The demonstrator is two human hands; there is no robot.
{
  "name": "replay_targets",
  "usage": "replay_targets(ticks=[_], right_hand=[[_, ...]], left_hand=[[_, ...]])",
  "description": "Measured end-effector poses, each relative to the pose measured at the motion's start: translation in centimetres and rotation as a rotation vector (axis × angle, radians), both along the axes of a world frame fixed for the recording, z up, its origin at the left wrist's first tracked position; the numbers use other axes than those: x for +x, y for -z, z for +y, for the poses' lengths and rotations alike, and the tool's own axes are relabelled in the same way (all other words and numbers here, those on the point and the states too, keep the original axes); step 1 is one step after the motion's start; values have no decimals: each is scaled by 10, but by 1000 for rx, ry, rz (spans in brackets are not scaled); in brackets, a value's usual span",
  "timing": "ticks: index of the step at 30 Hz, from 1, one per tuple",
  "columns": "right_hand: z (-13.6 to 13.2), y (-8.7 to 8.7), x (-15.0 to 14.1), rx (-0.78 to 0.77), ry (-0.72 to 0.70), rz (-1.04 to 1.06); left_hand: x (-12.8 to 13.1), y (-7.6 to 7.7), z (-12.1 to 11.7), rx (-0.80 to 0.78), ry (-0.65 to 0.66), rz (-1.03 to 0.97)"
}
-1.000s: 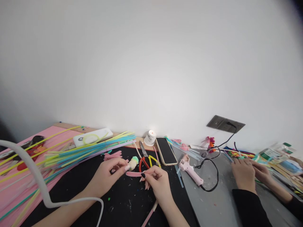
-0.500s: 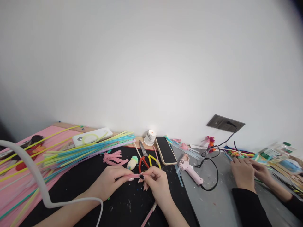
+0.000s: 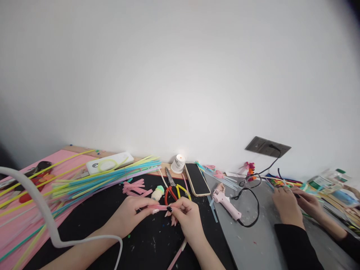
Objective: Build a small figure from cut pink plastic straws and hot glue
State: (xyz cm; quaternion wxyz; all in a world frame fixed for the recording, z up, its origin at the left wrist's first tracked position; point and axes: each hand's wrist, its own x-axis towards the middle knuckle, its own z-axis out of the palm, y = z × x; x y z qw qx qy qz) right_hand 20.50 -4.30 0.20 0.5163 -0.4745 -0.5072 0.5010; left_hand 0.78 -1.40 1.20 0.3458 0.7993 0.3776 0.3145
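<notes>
A short pink pipe cleaner (image 3: 161, 207) is stretched between my two hands, low over the black mat (image 3: 146, 243). My left hand (image 3: 131, 213) pinches one end between thumb and fingers. With thumb and forefinger my right hand (image 3: 185, 219) grips the other end; its remaining fingers curl beneath. Just beyond lie a small cream and mint-green figure (image 3: 158, 193) and a pile of pink pipe cleaner pieces (image 3: 135, 186). Orange and yellow-handled pliers (image 3: 170, 180) rest behind my hands, their handles partly hidden. Another pink strip (image 3: 176, 258) passes under my right wrist.
Bundled coloured pipe cleaners (image 3: 109, 178) and a white device (image 3: 109, 162) lie left. Behind stand a paper cup (image 3: 178, 164) and a phone (image 3: 197, 179). A pink glue gun (image 3: 226, 202) with black cord lies right, near a co-worker's hands (image 3: 288, 206). A white cable (image 3: 50, 213) crosses the left foreground.
My hands stay almost still, with only slight finger shifts on the pink pipe cleaner. At the right, the co-worker's hands have moved a little.
</notes>
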Motion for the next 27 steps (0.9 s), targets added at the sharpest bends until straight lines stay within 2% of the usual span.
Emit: replay_targets(ticks=[5,12,19,24,27], right_hand=[[1,1,1,-4,-8,-14],[-3,2,-2,42,-54,-199],[-5,-1,-1,90,-72,-314],[-3,-2,-1,73,-23,-285],[-1,-2,1,56,47,-251]], left_hand=[[0,-2,0,4,-38,18],[2,-3,-6,-6,56,-22],[2,1,-2,-4,40,-18],[1,-2,-2,-13,11,-19],[-3,-2,2,16,-62,3]])
